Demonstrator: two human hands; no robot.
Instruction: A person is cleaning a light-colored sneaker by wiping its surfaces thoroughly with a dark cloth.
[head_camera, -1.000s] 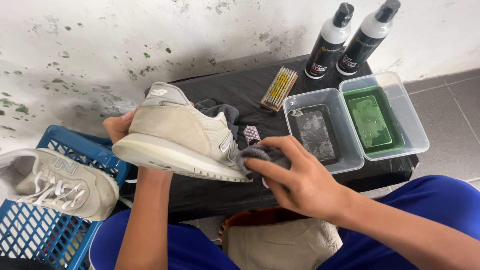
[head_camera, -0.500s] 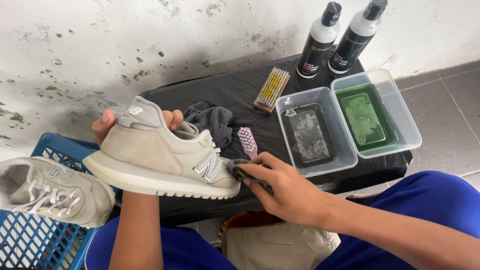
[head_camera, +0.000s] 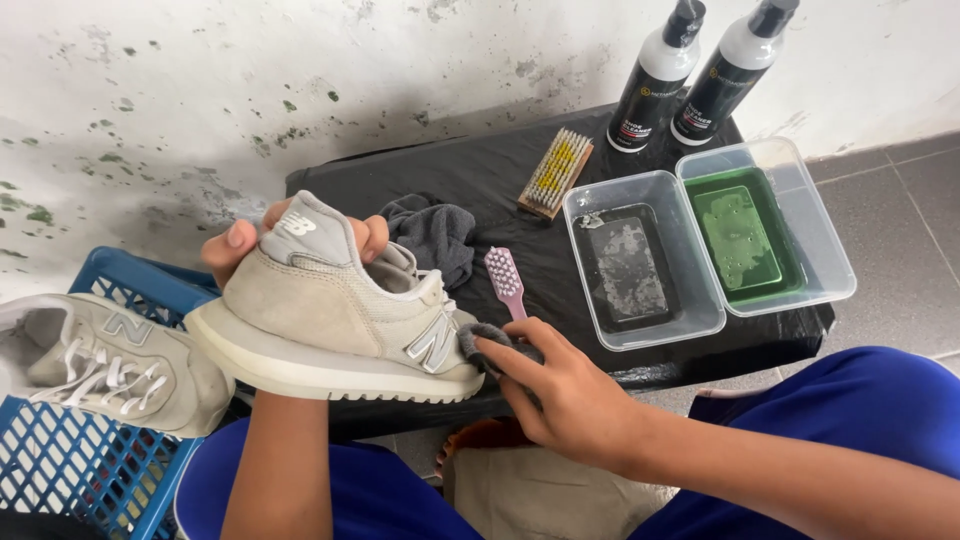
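Nearest the camera, the person's blue-trousered legs frame the bottom of the view, with a tan bag-like thing between the knees. Just above, the right hand is closed around a small grey cloth, pressing it with the fingertips against the toe of a beige suede sneaker. The left hand grips that sneaker from behind at the heel, thumb on the left of the heel tab and fingers curled over the collar, so the shoe is held in the air, toe pointing right, over the near left edge of a black-covered table. At the left, a second beige sneaker lies on a blue plastic crate. On the table, just beyond the held shoe, lie a dark grey rag and a pink toothbrush. Right of these stand two clear plastic tubs side by side, the near-left tub holding murky water, the right tub with a green bottom. Farther back lie a wooden brush, bristles up, and two black-and-white bottles by the stained white wall.
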